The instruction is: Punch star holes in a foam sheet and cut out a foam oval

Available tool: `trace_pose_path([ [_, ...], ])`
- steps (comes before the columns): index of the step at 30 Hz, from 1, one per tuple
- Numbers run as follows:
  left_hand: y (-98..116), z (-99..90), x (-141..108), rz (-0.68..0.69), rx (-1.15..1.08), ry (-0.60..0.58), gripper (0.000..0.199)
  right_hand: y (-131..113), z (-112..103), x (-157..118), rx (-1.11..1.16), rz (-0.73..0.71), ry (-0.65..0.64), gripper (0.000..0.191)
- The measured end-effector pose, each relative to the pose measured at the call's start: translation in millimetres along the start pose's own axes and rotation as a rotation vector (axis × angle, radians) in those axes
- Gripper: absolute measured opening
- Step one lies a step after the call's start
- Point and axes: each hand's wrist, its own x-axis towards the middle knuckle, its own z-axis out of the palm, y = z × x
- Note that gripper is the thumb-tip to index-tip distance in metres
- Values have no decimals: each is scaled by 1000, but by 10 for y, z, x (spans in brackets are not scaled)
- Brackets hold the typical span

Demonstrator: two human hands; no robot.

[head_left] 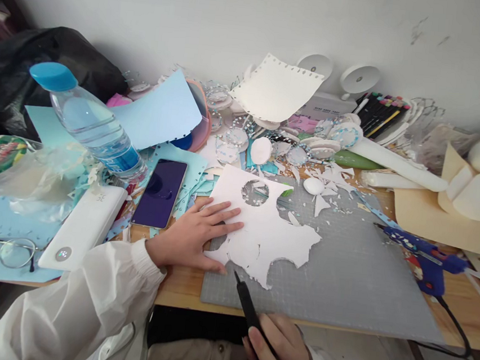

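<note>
My left hand (201, 233) lies flat with fingers spread, holding down the left side of a white foam sheet (276, 240). The sheet has a round hole near its top and curved bites out of its right and lower edges. Faint cut lines mark its lower middle. Closed around a black pen-shaped cutting tool (247, 302) is my right hand (281, 348), at the front edge of the table. The tool's thin tip is beside the sheet's lower left edge; whether it touches is unclear. Under the sheet is a grey cutting mat (353, 276).
A phone (160, 192), white power bank (85, 227), water bottle (96, 126) and glasses (4, 250) lie to the left. Foam discs and scraps (319, 196) crowd the back. A blue glue gun (427, 260) with a cord rests at right.
</note>
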Motion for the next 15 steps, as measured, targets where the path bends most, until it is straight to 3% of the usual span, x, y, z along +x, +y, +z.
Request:
trace_pose_path([
  [6, -5, 8, -6, 4, -1, 8, 88, -37, 158, -8, -33, 94, 3, 16],
  [15, -7, 12, 8, 6, 7, -3, 88, -87, 177, -15, 8, 147, 31, 15],
])
